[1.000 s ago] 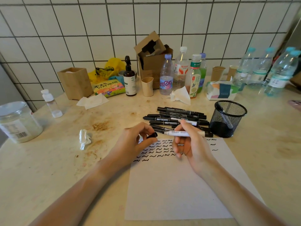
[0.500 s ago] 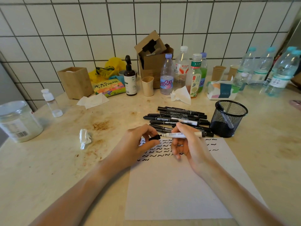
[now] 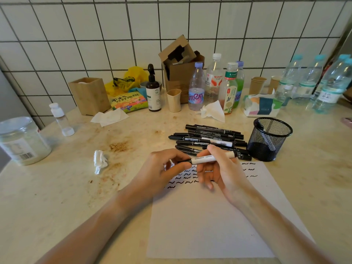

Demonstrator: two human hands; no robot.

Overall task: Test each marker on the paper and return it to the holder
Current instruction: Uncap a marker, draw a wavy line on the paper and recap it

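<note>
My right hand (image 3: 224,172) grips a white-barrelled marker (image 3: 207,159), held level above the top of the paper (image 3: 209,225). My left hand (image 3: 163,172) pinches the black cap (image 3: 184,161), which sits against the marker's left end. Rows of black squiggles (image 3: 182,177) run across the paper's upper part, partly hidden by both hands. A pile of several black markers (image 3: 207,139) lies just beyond my hands. The black mesh holder (image 3: 268,141) stands upright to the right of the pile, with one marker leaning inside it.
Bottles (image 3: 213,84), a cardboard box (image 3: 181,73), paper cups, a tissue pack (image 3: 262,105) and a wooden box (image 3: 89,96) line the tiled wall. A plastic jar (image 3: 21,141) stands far left. A crumpled tissue (image 3: 100,161) lies left of my hands.
My left hand brought the cap rightward until it met the marker's tip. The marker in my right hand stayed level and nearly still.
</note>
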